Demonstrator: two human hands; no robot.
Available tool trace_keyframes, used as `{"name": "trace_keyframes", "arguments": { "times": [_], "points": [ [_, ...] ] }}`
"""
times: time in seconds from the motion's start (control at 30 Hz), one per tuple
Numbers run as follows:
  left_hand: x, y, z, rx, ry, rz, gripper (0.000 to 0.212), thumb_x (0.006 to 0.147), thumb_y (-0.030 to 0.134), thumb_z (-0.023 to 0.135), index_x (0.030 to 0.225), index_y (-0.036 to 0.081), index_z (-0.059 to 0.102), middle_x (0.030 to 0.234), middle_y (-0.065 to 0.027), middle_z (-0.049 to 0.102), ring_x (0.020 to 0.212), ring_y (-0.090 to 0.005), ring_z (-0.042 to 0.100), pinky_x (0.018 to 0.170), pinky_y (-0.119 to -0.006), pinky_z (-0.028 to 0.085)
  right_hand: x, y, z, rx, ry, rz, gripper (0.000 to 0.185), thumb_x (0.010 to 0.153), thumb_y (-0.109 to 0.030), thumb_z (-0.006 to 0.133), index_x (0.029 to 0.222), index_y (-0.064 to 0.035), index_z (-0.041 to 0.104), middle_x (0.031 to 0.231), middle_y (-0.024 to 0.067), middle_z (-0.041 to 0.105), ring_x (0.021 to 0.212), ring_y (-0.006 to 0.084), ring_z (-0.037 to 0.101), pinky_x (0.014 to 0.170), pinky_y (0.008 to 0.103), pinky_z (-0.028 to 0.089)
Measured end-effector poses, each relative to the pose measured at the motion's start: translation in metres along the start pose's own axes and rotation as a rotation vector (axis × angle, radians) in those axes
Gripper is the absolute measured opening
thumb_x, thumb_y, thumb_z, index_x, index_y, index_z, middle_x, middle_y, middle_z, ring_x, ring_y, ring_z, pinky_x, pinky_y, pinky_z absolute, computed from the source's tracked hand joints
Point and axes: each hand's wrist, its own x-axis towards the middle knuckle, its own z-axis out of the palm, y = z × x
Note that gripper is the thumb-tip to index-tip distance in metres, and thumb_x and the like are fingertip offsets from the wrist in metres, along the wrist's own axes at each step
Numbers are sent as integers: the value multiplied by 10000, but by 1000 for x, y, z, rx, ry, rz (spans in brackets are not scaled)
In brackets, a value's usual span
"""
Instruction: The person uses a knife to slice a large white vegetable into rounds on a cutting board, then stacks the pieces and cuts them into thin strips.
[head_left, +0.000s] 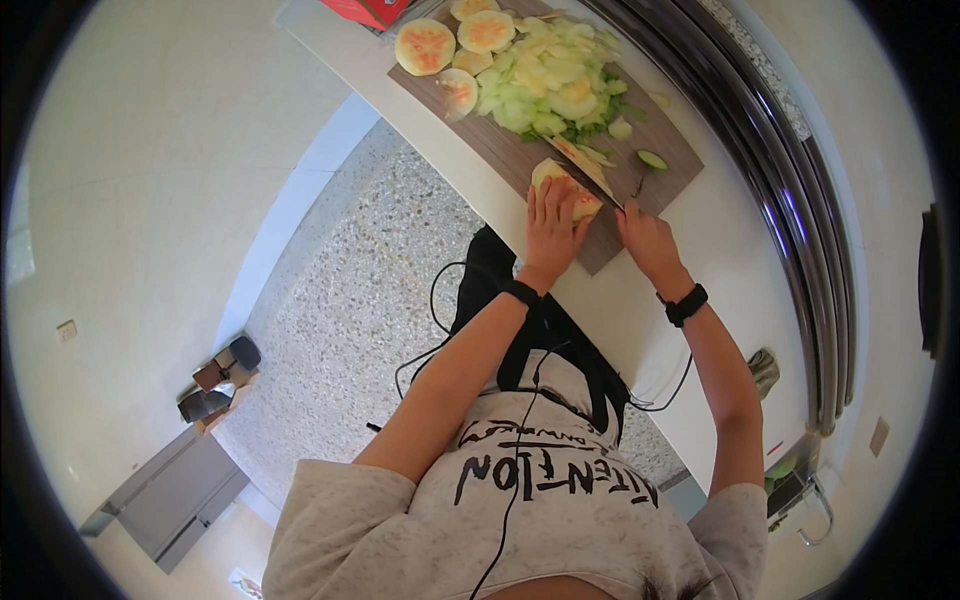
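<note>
My left hand (555, 214) rests with spread fingers on a cut piece of pale gourd (546, 171) with an orange-pink core, holding it against the wooden cutting board (671, 139). The handle of a kitchen knife (589, 178) is in my right hand (646, 238). Its blade stands along the cut face of the gourd piece, with thin strips (581, 157) on its far side. A heap of thin pale-green slices (551, 75) covers the board beyond the blade. Round gourd slices (424, 46) lie at the board's far left.
A small green end piece (652, 159) sits on the board's right side. The white counter (660, 315) runs along dark metallic tubes (787, 202). A grey cloth-like item (763, 373) and a sink faucet (821, 510) are at right. Black cables (442, 345) hang near my body.
</note>
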Motion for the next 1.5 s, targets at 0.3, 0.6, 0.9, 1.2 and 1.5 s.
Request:
{"name": "trace_keyframes", "arguments": {
  "times": [0.3, 0.6, 0.9, 1.2, 1.5],
  "points": [
    [-4, -4, 9, 3, 48, -6, 504, 774, 234, 672, 1193, 31, 479, 1286, -152, 390, 1280, -350, 305, 1057, -562, 243, -3, -9, -15, 48, -11, 12, 262, 927, -259, 498, 784, -53, 420, 552, 113, 571, 479, 277, 592, 423, 351, 479],
    [-2, -4, 10, 2, 50, -15, 511, 784, 228, 666, 1214, 35, 470, 1308, -144, 369, 1287, -344, 297, 1057, -556, 246, -9, -5, -15, -35, -3, -62, 252, 923, -258, 505, 785, -64, 421, 555, 91, 565, 471, 243, 594, 411, 320, 472],
    [0, -7, 9, 12, 21, -17, 532, 754, 167, 682, 1216, 39, 451, 1307, -137, 364, 1274, -369, 295, 1059, -556, 256, -11, -2, -1, -25, -66, -66, 235, 928, -241, 491, 804, -56, 414, 506, 91, 536, 460, 242, 584, 409, 326, 468],
    [1, -4, 7, 0, 32, -10, 490, 774, 164, 666, 1206, 41, 469, 1306, -136, 372, 1277, -365, 296, 1055, -554, 257, 1, -2, 11, 83, -119, -49, 236, 934, -241, 466, 823, -38, 417, 528, 131, 555, 494, 296, 591, 443, 387, 484],
    [1, -3, 6, 38, 49, 9, 461, 799, 216, 658, 1172, 26, 467, 1310, -146, 385, 1274, -360, 311, 1049, -559, 252, 10, 4, 3, 258, -170, 54, 287, 942, -288, 447, 844, -19, 470, 612, 184, 587, 580, 361, 599, 512, 445, 491]
  ]
}}
